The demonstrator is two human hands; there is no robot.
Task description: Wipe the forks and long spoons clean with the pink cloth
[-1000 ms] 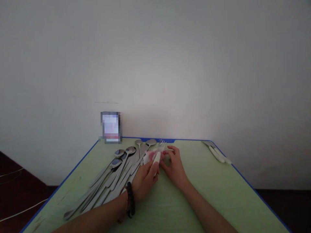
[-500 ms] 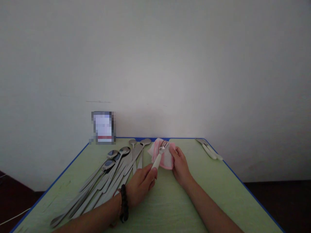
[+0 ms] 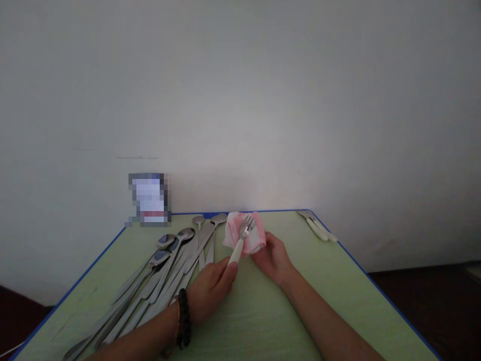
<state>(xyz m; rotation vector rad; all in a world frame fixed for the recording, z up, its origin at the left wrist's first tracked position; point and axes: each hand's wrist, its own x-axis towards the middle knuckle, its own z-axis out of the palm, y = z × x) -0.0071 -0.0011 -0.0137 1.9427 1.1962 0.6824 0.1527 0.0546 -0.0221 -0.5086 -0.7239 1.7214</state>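
A fork with a white handle (image 3: 236, 252) is gripped by its handle in my left hand (image 3: 212, 288), its tines pointing up and away from me. Behind the fork's head spreads a pink and white cloth (image 3: 233, 228), which my right hand (image 3: 274, 255) holds from below and the right side. The fingers of my right hand are partly hidden under the cloth. Whether the tines touch the cloth I cannot tell. Left of my left hand lies a pile of long metal spoons and other flatware (image 3: 165, 276).
Two white-handled utensils (image 3: 319, 229) lie at the table's far right corner. A blurred-out device with a lit screen (image 3: 151, 198) stands at the far left corner. The green table (image 3: 338, 296) has a blue edge and meets a pale wall (image 3: 240, 100).
My right hand has shifted lower and turned, so the cloth now lies spread behind the fork's head. The left hand keeps its hold on the fork. The whole view has turned slightly.
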